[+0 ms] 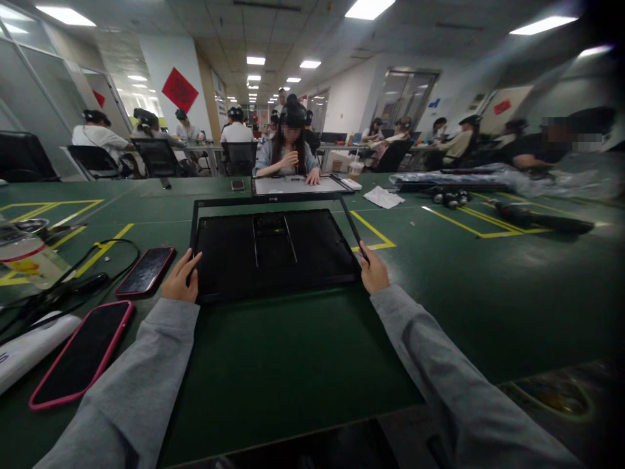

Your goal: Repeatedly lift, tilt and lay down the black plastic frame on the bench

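Note:
Both hands hold a thin black monitor bezel by its two sides. My left hand is closed around the left side, and my right hand grips the right side. The bezel's top strip stands out beyond the far edge of a black monitor back cover, which lies on the green table. Two thin metal strips run across the middle of that cover. Where the bezel's lower edge meets the cover, black lies on black and I cannot tell them apart.
Left of me lie two phones, black cables, a white object and a bottle. Across the table a person works over a grey panel. A white paper and a drill-like tool lie to the right.

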Available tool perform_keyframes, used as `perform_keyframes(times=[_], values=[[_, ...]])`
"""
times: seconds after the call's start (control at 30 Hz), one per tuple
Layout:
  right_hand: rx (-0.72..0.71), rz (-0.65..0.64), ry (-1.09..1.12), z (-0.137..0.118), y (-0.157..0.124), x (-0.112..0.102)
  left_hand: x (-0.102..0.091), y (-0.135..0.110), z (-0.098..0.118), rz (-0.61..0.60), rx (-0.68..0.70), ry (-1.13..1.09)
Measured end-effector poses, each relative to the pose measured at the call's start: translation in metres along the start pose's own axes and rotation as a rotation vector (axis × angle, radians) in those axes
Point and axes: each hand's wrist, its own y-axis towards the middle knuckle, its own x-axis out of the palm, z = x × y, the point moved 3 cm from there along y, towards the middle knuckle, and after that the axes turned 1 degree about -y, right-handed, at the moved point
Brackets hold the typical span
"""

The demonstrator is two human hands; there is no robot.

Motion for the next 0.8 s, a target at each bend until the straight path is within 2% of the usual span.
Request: perform_keyframes(times=[0.27,0.4,0.5,0.6,0.8], values=[[0.121,-0.124,-0.055,0.016,-0.002,0.007,0.012,-0.003,-0.024,-0.147,-0.105,0.03],[0.151,-0.152,-0.059,0.019,-0.002,0.008,0.012,-0.006,-0.031,-0.135,-0.141,0.09],[0.142,-0.164,-0.057,0.018,-0.002,0.008,0.012,-0.008,-0.032,-0.125,-0.217,0.112],[0.129,-0.155,-0.052,0.015,-0.002,0.006,0.013,-0.009,-0.031,-0.195,-0.326,0.069],[0.118,-0.087,-0.052,0.0,-0.003,0.0,0.006,-0.007,-0.017,-0.274,-0.35,0.17]])
